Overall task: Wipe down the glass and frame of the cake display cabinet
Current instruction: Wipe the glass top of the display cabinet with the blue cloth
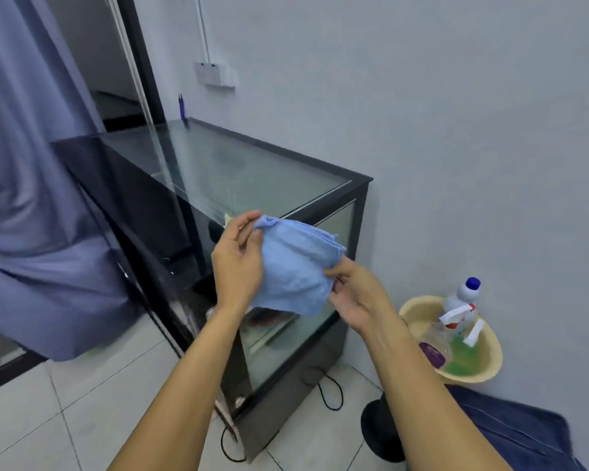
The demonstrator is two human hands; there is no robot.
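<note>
Both of my hands are on the blue cloth [295,266], held up in the air in front of the cake display cabinet [252,185], between me and its near glass corner. My left hand [238,256] pinches the cloth's upper left corner between thumb and fingertips, closed on the fabric; my right hand [354,294] grips the right edge lower down, fingers curled around the layered hem. The cloth looks soft, light and limp, folded into several layers, so I judge it will sag wherever I let go and is best taken by its corners or bunched flat under a palm for wiping. Both forearms reach forward and up, wrists bent inward toward each other. The cabinet's glass top and dark frame sit just beyond, not touching the cloth. A basin [490,355] holding a spray bottle [456,321] rests to my right.
</note>
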